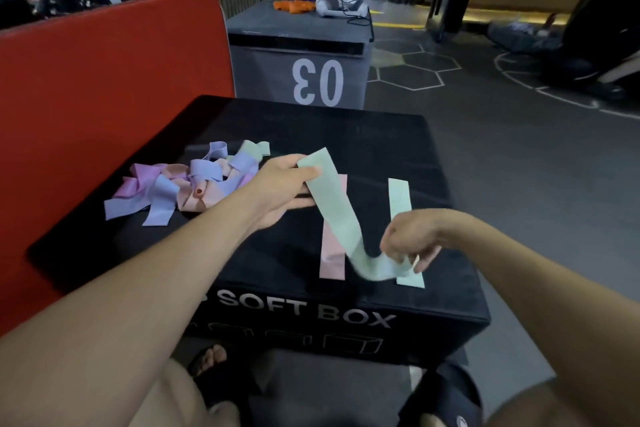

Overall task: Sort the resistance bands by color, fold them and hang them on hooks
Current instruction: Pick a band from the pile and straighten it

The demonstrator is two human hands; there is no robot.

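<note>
The left hand [280, 184] grasps the upper end of a mint-green band [332, 204], with the thumb pressed on the band's face and the fingers closed behind it. The right hand [408, 239] grips the lower end of the same band, fingers curled around it; this end is blurred, so the exact finger placement cannot be told. The band runs diagonally between the two hands, raised above the counter [346, 128] at its upper end and sagging close to the surface at its lower end.

Beneath the held band, a pink band [334, 260] lies flat and straight on the counter, partly covered by the green one. Just right of it, a second mint-green band [400, 198] lies flat and roughly parallel to the pink one; the right hand covers its middle section.

To the left, well apart from the flat bands, an unsorted pile of bands [194, 184] rests on the counter, holding lilac, blue-violet, peach and pale green pieces tangled together.

The counter is a black padded box printed "SOFT BOX" on its near side. A red padded block [104, 80] stands against its left edge. Behind it stands a grey box [298, 55] marked "03", upside down from this view, with an orange item [292, 6] on top. The person's feet, in dark sandals [446, 395], show at the bottom edge.
</note>
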